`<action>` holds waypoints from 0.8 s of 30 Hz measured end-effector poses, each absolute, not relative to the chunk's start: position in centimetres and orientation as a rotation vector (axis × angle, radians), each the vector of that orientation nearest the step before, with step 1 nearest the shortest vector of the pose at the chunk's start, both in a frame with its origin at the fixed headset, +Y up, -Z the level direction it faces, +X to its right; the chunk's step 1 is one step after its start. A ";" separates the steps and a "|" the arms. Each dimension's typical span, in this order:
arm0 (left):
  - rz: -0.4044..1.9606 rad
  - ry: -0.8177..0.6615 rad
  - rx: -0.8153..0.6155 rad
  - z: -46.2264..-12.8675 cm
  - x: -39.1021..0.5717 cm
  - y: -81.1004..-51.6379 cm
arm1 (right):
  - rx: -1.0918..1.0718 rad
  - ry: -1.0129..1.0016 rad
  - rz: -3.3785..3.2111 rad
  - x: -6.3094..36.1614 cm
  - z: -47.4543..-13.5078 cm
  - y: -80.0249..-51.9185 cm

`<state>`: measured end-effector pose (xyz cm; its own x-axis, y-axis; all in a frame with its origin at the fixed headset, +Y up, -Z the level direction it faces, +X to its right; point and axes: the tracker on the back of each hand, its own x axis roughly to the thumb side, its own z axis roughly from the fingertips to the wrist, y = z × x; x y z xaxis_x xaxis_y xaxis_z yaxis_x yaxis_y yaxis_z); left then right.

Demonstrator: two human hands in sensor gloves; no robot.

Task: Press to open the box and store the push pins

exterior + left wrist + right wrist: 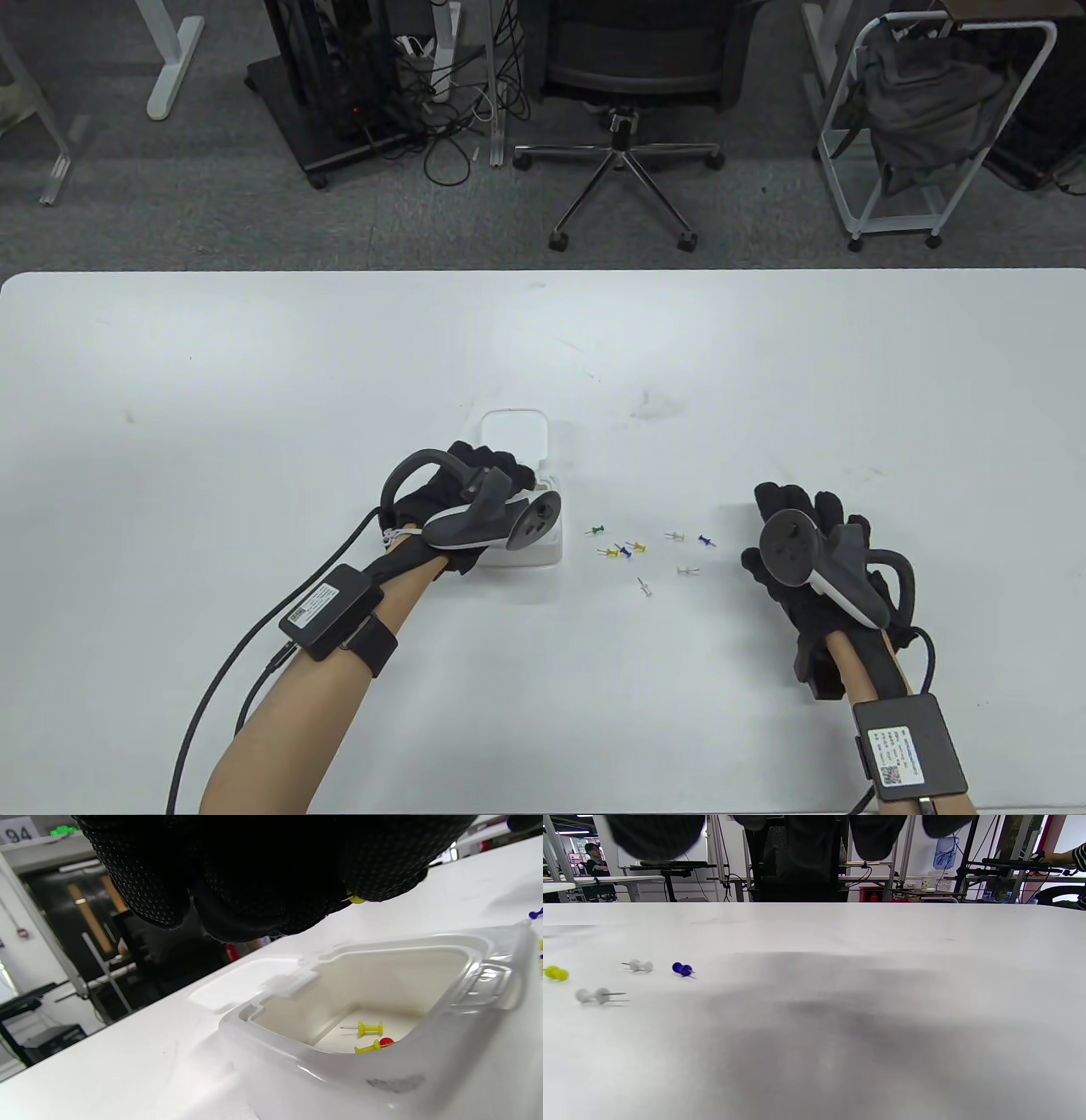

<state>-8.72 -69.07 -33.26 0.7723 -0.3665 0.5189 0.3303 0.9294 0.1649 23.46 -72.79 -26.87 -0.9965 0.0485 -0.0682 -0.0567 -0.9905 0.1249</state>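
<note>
Your left hand (271, 870) hovers over the open box (382, 1052), pinching a yellow pin (355, 899). Loose push pins (632, 548) lie on the worktop (254, 382): light, sharp-tipped; take each by its head. Your right hand (802, 552) rests spread.

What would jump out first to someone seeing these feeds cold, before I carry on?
The white box near the table's middle, lid flipped open behind it, with two yellow pins and a red one already inside. The left hand hovers over it, pinching what looks like another yellow pin. To its right, loose pins lie scattered on the white table, and the right hand rests beside them, holding nothing that can be seen.
</note>
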 end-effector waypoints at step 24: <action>-0.378 -0.440 0.024 -31.6 -16.8 -70.0 | -0.108 0.203 3.082 23.5 -26.8 -72.7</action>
<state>-16.81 -70.00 -31.55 0.8365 -0.3621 0.4114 0.3519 0.9303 0.1033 23.46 -72.74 -26.81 -0.9962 0.0466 -0.0729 -0.0558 -0.9901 0.1289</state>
